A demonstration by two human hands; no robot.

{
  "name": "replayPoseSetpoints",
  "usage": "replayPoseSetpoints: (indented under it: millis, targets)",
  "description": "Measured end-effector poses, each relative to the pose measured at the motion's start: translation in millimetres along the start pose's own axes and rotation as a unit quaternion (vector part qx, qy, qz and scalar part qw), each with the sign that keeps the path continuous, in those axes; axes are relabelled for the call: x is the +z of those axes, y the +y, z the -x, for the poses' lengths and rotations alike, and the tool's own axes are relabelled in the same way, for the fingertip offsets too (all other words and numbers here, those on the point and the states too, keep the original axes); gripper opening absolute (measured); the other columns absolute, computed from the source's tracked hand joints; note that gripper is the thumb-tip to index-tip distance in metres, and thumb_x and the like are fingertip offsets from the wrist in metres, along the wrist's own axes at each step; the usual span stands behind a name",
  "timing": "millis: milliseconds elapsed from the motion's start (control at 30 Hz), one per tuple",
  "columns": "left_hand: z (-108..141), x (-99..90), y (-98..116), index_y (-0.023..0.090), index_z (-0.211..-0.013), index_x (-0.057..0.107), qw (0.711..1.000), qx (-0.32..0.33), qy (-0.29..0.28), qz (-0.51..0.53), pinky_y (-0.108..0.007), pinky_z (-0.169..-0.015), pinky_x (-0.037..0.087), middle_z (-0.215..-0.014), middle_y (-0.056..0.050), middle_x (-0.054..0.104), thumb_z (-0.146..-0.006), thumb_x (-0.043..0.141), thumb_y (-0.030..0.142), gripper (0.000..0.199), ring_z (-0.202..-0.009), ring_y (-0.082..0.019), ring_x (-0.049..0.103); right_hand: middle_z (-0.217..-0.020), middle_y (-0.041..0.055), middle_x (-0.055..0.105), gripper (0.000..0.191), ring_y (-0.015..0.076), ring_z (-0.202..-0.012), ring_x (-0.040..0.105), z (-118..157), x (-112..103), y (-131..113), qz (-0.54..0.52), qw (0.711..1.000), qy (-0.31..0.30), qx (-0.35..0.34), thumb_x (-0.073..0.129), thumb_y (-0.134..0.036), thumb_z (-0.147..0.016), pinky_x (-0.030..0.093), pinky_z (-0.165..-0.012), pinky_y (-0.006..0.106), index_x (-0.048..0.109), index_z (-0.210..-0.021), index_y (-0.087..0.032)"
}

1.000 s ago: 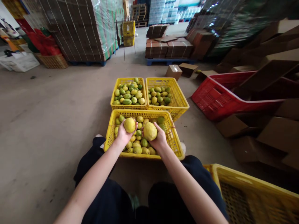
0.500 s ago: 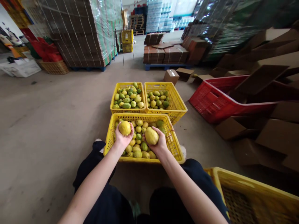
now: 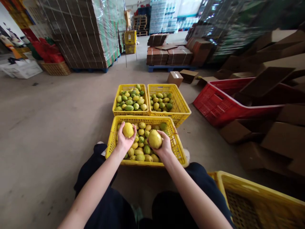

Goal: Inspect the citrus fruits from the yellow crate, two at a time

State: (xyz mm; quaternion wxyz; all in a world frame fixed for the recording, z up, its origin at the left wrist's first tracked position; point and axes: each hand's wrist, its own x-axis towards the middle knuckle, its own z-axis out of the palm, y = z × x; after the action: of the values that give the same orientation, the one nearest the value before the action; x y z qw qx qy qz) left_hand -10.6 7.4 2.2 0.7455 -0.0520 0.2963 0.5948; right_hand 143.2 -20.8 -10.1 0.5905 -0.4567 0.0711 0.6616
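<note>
In my left hand lies a yellow lemon, with the fingers curled round its sides. My right hand grips a larger yellow lemon from the right. Both hands are above the near yellow crate, which contains several yellow and green lemons. Beyond it, touching side by side, stand a back left yellow crate with many greenish lemons and a back right yellow crate with lemons mostly on its left side.
A red crate with cardboard stands at the right, among cardboard boxes. Another yellow crate is at the lower right, beside my knee. A small carton and a pallet of flat cardboard lie farther back.
My left hand has opened a little round its lemon, its fingers and thumb now showing more at the sides, and the lemon has turned slightly. My right hand has barely moved.
</note>
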Motion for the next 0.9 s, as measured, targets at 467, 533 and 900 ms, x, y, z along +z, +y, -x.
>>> replayPoseSetpoints:
  millis: [467, 533, 900]
  targets:
    - [-1, -0.2, -1, 0.013, -0.089, 0.069, 0.993, -0.052, -0.062, -0.082, -0.027, -0.063, 0.057, -0.079, -0.008, 0.071, -0.096, 0.041, 0.036, 0.037, -0.071, -0.017, 0.069, -0.065, 0.0059, 0.069, 0.016, 0.0195, -0.055, 0.067, -1, -2, 1, -0.032, 0.996, -0.079, 0.013, 0.052, -0.028, -0.086, 0.058, -0.050, 0.030, 0.062, -0.084, -0.016]
    - [2, 0.2, 1, 0.011, -0.077, 0.070, 0.989, -0.049, -0.081, -0.117, -0.027, -0.060, 0.055, -0.069, -0.009, 0.068, -0.095, 0.041, 0.035, 0.041, -0.064, -0.018, 0.067, -0.068, 0.0066, 0.070, 0.018, 0.0183, -0.053, 0.066, 2, -1, 1, -0.026, 0.992, -0.122, 0.007, 0.054, -0.030, -0.085, 0.057, -0.049, 0.029, 0.064, -0.083, -0.015]
    - [18, -3.3, 4, 0.010, -0.051, 0.069, 0.907, -0.095, -0.239, -0.334, -0.030, -0.060, 0.050, -0.053, -0.013, 0.064, -0.088, 0.040, 0.020, 0.047, -0.055, -0.022, 0.064, -0.053, 0.0059, 0.063, 0.022, 0.0187, -0.044, 0.060, 15, -4, 1, 0.116, 0.937, -0.326, -0.035, 0.056, -0.022, -0.073, 0.051, -0.038, 0.031, 0.059, -0.052, -0.015]
